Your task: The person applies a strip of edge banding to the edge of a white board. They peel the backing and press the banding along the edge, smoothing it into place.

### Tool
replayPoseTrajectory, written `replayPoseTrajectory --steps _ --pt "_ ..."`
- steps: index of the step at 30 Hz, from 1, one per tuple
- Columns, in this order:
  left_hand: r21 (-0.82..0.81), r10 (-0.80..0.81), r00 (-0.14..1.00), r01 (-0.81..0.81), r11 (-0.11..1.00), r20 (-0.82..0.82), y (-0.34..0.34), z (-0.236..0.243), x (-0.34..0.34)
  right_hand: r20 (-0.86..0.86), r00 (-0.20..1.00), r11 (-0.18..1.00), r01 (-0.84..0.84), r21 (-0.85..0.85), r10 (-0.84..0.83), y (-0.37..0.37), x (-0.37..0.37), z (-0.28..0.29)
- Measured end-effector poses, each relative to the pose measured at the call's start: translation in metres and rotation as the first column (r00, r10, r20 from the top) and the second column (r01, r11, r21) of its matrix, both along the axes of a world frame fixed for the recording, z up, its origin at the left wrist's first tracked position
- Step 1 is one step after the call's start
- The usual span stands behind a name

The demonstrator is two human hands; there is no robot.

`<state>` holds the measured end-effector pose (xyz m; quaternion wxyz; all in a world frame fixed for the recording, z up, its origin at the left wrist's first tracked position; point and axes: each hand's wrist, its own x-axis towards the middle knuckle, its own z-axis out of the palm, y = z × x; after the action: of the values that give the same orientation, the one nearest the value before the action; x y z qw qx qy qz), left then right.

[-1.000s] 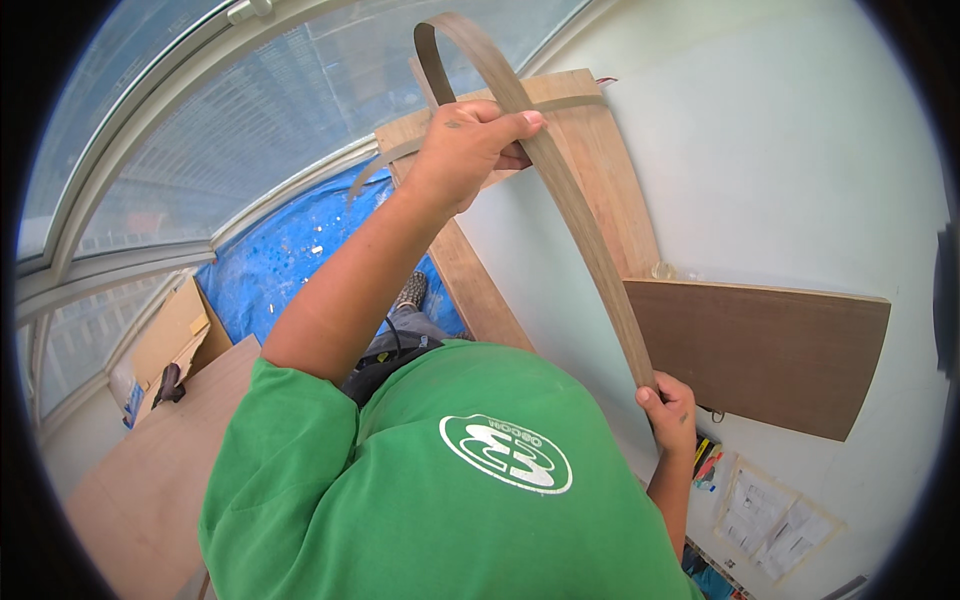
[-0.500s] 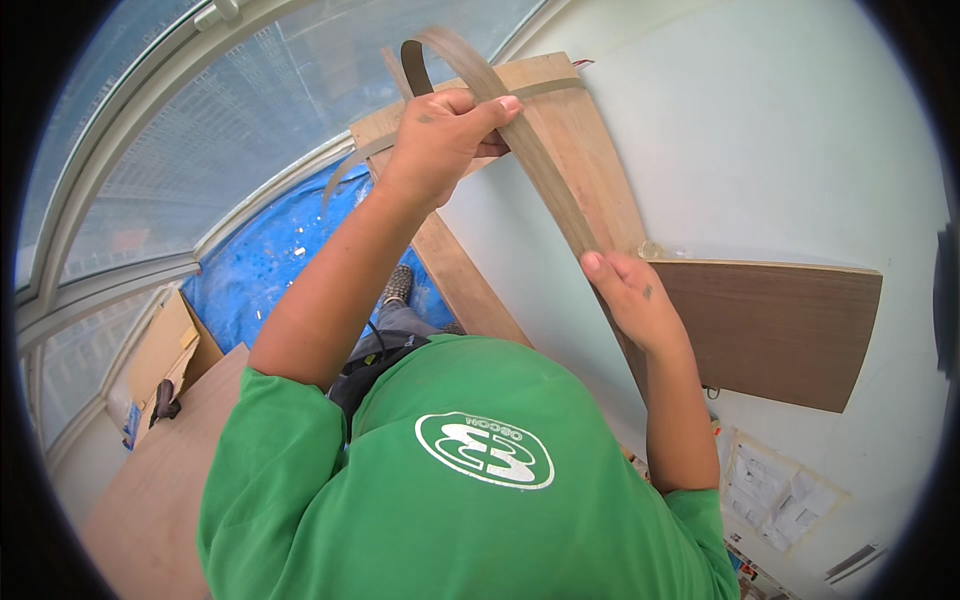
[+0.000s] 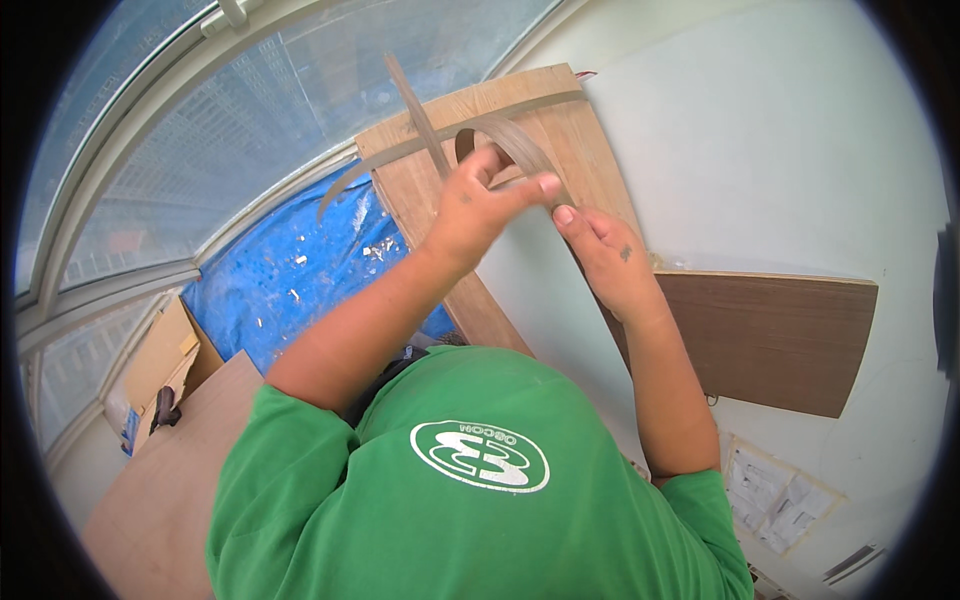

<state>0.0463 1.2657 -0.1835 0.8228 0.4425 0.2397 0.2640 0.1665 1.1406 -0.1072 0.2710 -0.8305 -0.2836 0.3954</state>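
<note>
A long wood-grain edge banding strip (image 3: 525, 148) curls over at its far end and runs down toward my body. My left hand (image 3: 470, 210) has its thumb and fingers around the strip just below the curl. Close beside it, my right hand (image 3: 608, 258) pinches the same strip between thumb and fingers, along the edge of a pale, smooth board (image 3: 545, 285). The right forearm and hand hide the strip's lower stretch. A free length of banding (image 3: 412, 108) sticks up beyond my left hand, and another part lies across the light wooden boards.
Light wooden boards (image 3: 602, 160) stand behind my hands. A dark brown panel (image 3: 770, 340) extends to the right. Blue sheeting (image 3: 290, 260) with scattered debris covers the floor at left, below curved windows (image 3: 270, 110). Cardboard (image 3: 160, 350) and a wooden sheet (image 3: 175, 470) are at lower left.
My left hand has come nearer and to the right. My right hand has slid farther up the strip, so both hands are now almost together and the curl sits lower.
</note>
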Motion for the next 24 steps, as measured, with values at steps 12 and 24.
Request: replayPoseTrajectory --steps 12,24 --pt "0.037 0.077 0.992 -0.074 0.997 -0.102 -0.014 -0.009 0.019 -0.119 0.990 0.994 0.080 0.070 -0.072 -0.001 -0.007 -0.004" --pt "0.130 0.124 0.992 -0.127 0.983 0.032 -0.005 -0.014 0.008 -0.121 0.989 0.994 0.096 0.043 -0.091 -0.002 -0.005 0.003"
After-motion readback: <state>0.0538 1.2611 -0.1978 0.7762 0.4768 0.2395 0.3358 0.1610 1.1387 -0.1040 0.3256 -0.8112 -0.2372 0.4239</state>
